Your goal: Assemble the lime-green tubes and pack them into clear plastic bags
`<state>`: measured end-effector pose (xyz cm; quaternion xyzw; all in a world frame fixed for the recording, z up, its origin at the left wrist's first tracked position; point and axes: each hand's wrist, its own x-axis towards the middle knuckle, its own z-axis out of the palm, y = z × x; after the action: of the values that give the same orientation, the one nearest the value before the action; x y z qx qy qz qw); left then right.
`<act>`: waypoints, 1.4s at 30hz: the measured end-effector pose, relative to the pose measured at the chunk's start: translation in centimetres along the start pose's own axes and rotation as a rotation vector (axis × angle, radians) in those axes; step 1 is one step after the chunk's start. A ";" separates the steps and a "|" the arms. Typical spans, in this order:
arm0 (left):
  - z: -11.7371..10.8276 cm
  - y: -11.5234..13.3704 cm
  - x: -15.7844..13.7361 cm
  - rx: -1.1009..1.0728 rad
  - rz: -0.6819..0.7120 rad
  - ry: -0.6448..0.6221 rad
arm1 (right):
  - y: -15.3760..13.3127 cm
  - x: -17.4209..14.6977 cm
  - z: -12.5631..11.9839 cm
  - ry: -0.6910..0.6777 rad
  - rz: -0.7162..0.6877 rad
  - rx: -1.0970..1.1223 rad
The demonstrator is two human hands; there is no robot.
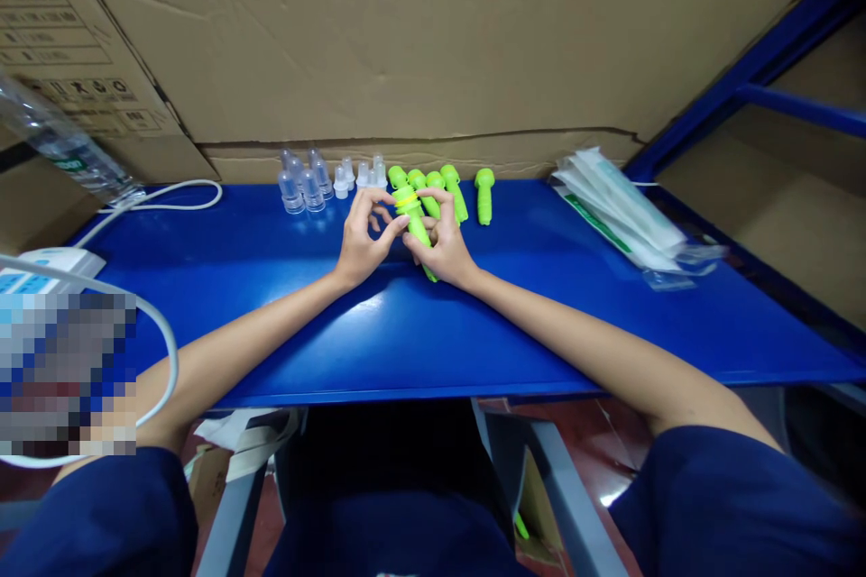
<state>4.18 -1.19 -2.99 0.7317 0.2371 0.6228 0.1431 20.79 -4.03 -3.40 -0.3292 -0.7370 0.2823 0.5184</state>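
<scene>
A bright green, torch-shaped plastic piece (pixel 419 230) is held at a tilt between both hands, just above the blue table. Around its wider upper end runs a yellow ring (pixel 406 199). My left hand (pixel 362 239) pinches near that end, thumb and index finger against it. My right hand (pixel 447 245) wraps the piece from the other side, its thumb on the body and its index finger near the ring. Behind the hands stand several similar green pieces (pixel 452 189), partly hidden by my fingers. One more green piece (pixel 484 196) stands apart to the right.
Several clear plastic tubes (pixel 312 189) and smaller translucent caps (pixel 342 180) stand at the table's back edge. Plastic-wrapped packets (pixel 615 207) lie at right. A white power strip (pixel 60 266) with a looping cable (pixel 169 343) and a bottle (pixel 68 149) are at left. Cardboard (pixel 419 45) walls the back.
</scene>
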 end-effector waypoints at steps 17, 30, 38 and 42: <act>-0.2 0.1 0.1 -0.005 -0.051 -0.024 | 0.2 -0.2 -0.4 -0.019 0.074 0.141; -0.4 0.6 0.1 0.029 -0.066 -0.022 | -0.2 -0.5 -0.3 -0.059 0.118 0.161; -0.4 0.4 0.2 0.031 -0.079 -0.025 | -0.3 -0.4 -0.1 -0.066 0.128 0.191; -0.5 0.3 0.2 0.028 -0.082 -0.036 | -0.3 -0.3 -0.1 -0.069 0.147 0.195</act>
<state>3.73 -1.36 -2.54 0.7344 0.2729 0.5999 0.1623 20.90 -4.48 -3.32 -0.3203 -0.6974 0.4012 0.5002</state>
